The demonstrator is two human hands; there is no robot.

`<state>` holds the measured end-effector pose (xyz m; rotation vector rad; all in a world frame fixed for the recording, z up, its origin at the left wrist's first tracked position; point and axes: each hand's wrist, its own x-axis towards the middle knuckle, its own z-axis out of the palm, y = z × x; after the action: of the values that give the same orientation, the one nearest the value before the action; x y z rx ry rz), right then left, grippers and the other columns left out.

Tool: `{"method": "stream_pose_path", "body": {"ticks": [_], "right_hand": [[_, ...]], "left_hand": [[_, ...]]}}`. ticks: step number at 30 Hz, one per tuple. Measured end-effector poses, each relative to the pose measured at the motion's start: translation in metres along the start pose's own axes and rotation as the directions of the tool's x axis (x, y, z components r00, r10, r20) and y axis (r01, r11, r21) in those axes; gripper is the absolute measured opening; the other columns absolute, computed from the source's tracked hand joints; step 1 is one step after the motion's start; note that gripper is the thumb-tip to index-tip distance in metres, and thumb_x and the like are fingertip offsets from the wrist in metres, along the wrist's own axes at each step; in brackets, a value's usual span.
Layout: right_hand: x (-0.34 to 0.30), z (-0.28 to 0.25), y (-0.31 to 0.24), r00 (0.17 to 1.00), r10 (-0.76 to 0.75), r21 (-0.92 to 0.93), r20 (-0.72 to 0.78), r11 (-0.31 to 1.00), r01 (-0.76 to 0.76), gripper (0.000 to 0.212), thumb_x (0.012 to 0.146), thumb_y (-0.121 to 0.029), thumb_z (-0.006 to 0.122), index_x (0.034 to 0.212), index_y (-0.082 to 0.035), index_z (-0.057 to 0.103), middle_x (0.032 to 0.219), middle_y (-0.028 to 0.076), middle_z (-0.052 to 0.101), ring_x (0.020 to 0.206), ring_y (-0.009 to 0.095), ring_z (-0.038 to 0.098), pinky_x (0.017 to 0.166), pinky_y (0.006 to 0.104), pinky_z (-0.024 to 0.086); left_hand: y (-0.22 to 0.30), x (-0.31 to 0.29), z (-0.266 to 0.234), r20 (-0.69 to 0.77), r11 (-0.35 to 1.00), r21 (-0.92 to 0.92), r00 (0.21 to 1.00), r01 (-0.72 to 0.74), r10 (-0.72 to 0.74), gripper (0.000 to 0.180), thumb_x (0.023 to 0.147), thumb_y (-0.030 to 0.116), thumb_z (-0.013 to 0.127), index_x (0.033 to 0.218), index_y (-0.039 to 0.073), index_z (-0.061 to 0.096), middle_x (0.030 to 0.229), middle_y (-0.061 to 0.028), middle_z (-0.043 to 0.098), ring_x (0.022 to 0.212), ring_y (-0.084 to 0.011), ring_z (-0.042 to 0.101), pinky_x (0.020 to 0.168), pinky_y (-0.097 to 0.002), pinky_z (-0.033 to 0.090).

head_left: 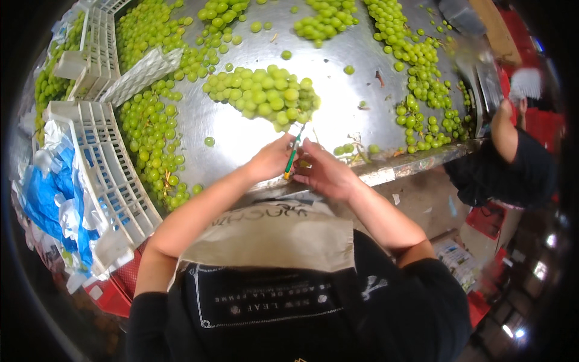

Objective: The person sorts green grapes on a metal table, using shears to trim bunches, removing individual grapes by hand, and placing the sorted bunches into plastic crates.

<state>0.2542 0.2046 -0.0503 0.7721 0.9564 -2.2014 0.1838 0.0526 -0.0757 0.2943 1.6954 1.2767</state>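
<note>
A large bunch of green grapes [265, 93] is in front of me over the shiny metal table [223, 130]. My left hand [270, 160] is closed at the near end of this bunch, its fingertips partly hidden, seemingly at the stem. Slim green-handled snips [292, 158] with a yellow end stand between my hands, metal tip pointing away at the bunch's near edge. Around their handle curl the fingers of my right hand [325, 170].
White plastic crates [99, 157] stand along the left, one holding blue and white wrapping [51, 187]. More grapes [148, 133] lie at left, far side and right [422, 78]. White foam netting [145, 75] lies by the crates. Another person [512, 154] is at the right.
</note>
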Motion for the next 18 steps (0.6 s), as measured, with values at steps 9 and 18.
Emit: {"method": "stream_pose_path", "body": {"ticks": [9, 18], "right_hand": [[0.013, 0.005, 0.02, 0.999, 0.036, -0.028, -0.034, 0.999, -0.037, 0.039, 0.084, -0.028, 0.064, 0.106, 0.0, 0.05, 0.1, 0.005, 0.055, 0.089, 0.013, 0.057, 0.079, 0.0258, 0.053], [-0.002, 0.017, 0.011, 0.992, 0.09, -0.079, 0.087, 0.993, -0.083, 0.041, 0.085, -0.014, 0.062, 0.116, 0.006, 0.045, 0.111, 0.013, 0.056, 0.095, 0.017, 0.059, 0.078, 0.0265, 0.053]], "left_hand": [[-0.008, 0.001, 0.005, -0.133, 0.963, 0.257, 0.983, -0.087, 0.124, 0.028, 0.087, 0.021, 0.053, 0.104, -0.001, 0.049, 0.088, -0.0175, 0.062, 0.083, -0.0243, 0.061, 0.072, -0.0326, 0.047], [-0.005, -0.011, -0.005, -0.096, 0.968, 0.207, 0.981, -0.145, 0.167, 0.029, 0.084, 0.021, 0.057, 0.103, 0.0, 0.053, 0.075, -0.0166, 0.06, 0.069, -0.0237, 0.059, 0.065, -0.0334, 0.046]]}}
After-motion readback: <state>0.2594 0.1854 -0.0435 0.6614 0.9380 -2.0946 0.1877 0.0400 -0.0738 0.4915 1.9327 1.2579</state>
